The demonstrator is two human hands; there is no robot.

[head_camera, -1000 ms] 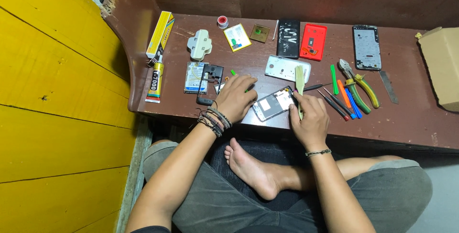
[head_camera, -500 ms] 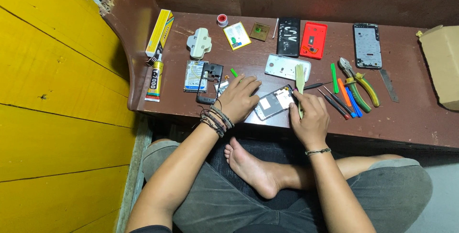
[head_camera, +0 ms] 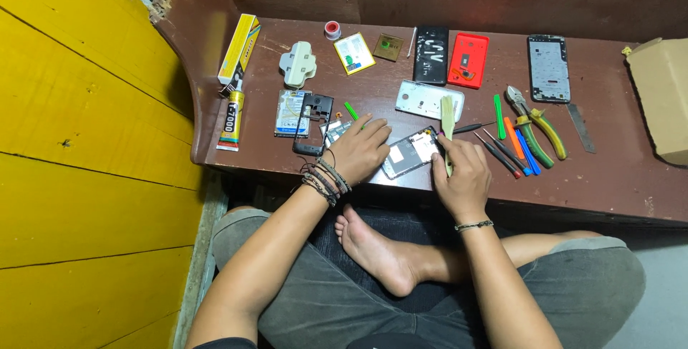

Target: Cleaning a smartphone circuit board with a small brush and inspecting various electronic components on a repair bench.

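Note:
An opened phone body (head_camera: 410, 153) lies near the front edge of the dark red-brown table (head_camera: 616, 177). My left hand (head_camera: 360, 150) rests flat on the table at the phone's left end and holds it down. My right hand (head_camera: 461, 171) grips a pale plastic pry tool (head_camera: 448, 116) whose lower part meets the phone's right edge; its upper end points away from me. A small black frame part (head_camera: 314, 123) and a green pick (head_camera: 350, 111) lie just left of my left hand.
Spread over the table: a glue tube (head_camera: 230, 116) and yellow box (head_camera: 239, 48) at left, a white phone cover (head_camera: 428, 99), black (head_camera: 431, 54) and red (head_camera: 467, 60) covers, a phone frame (head_camera: 549, 67), pliers (head_camera: 537, 121), several screwdrivers (head_camera: 512, 150), and a cardboard box (head_camera: 661, 98) at right. A yellow wall (head_camera: 79, 163) stands to the left.
Both hands stay on the phone. My left hand's fingers have shifted slightly over its left end; the pry tool keeps its place.

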